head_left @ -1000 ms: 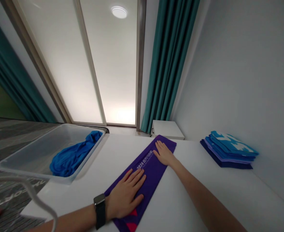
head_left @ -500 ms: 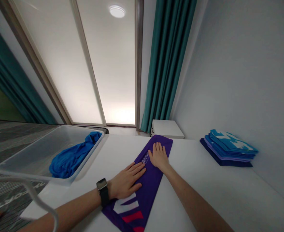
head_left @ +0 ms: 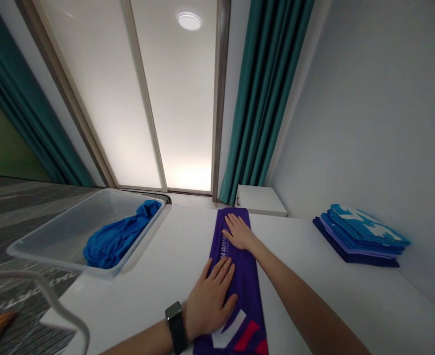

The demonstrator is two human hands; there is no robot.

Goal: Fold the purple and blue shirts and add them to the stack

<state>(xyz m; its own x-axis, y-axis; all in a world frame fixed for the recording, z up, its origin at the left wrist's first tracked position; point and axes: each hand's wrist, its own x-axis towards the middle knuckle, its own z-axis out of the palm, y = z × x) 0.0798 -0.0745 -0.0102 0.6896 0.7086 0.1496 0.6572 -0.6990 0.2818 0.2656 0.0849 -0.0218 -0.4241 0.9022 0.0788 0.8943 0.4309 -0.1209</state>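
A long folded purple garment with white lettering and white and red stripes lies on the white table, running straight away from me. My left hand, with a dark watch on the wrist, lies flat on its near part, fingers stretched out. My right hand rests flat on its far part, fingers spread.
A clear plastic bin at the left table edge holds a crumpled blue garment. A stack of folded blue and purple garments sits by the right wall. A small white cabinet and teal curtains stand behind the table.
The purple garment has turned from a slant to lie straight away from me. Both hands stayed flat on it and shifted with it, the left hand coming nearer to me.
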